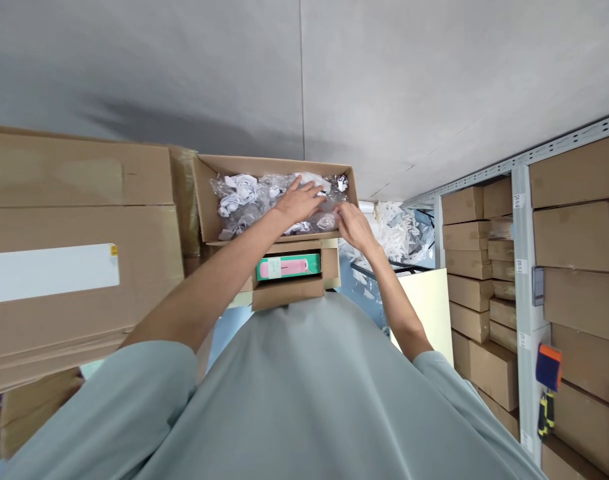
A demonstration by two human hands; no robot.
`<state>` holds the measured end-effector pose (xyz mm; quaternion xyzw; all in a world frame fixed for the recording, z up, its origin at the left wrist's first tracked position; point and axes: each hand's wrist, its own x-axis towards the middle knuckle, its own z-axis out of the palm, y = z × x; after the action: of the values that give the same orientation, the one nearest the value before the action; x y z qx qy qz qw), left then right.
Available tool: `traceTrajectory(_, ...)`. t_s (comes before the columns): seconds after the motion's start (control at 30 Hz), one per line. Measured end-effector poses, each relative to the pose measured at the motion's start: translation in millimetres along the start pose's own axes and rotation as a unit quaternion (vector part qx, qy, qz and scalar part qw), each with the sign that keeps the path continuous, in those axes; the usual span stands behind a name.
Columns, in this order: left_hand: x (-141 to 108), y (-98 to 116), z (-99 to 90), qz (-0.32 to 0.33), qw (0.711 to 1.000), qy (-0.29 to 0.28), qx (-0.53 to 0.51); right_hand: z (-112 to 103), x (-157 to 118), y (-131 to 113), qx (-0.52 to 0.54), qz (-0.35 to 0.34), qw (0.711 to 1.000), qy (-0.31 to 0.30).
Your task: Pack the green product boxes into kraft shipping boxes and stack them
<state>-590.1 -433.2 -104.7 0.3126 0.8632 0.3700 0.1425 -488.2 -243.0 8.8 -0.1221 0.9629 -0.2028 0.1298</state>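
A long open cardboard box [279, 164] against the wall holds crumpled white paper [239, 191] and clear plastic wrap [277, 181]. My left hand [300, 201] lies on the plastic and paper in the box, palm down with its fingers spread. At the box's right end is my right hand [353, 223], its fingers bent together over the near edge beside the plastic; what they hold, if anything, is hidden. Nearer my body, a smaller open carton [289, 293] contains a green box [311, 265] with a pink bottle picture.
Large cardboard boxes [79, 227] stand at the left. Shredded white paper [397, 230] lies beyond my right hand, near a cream panel [424, 303]. A metal shelf [527, 267] with stacked cartons [469, 293] fills the right side. The grey wall [234, 80] rises behind the long box.
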Motion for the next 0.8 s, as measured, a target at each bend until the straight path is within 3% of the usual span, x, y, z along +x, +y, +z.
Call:
traceTrajectory(0.2, -1.5, -14.4, 5.9, 0.006, 0.995, -0.041, 0.086, -7.7, -11.3, 19.2, 0.199, -0.003, 0.969, 0.146)
traceTrajectory(0.53, -11.9, -14.3, -3.2, 0.024, 0.998, -0.019, 0.048, -32.1, -28.9, 14.3, 0.277, -0.003, 0.915, 0.294)
traceTrajectory(0.63, -12.8, -8.2, -7.6, 0.017, 1.000, -0.015, 0.007, -27.2, -33.6, 10.7, 0.283, 0.006, 0.907, 0.312)
traceTrajectory(0.8, -30.1, 3.7, -11.5, -0.040, 0.993, 0.060, -0.094, -10.2, -27.0, 8.2, 0.315, 0.038, 0.908, 0.275)
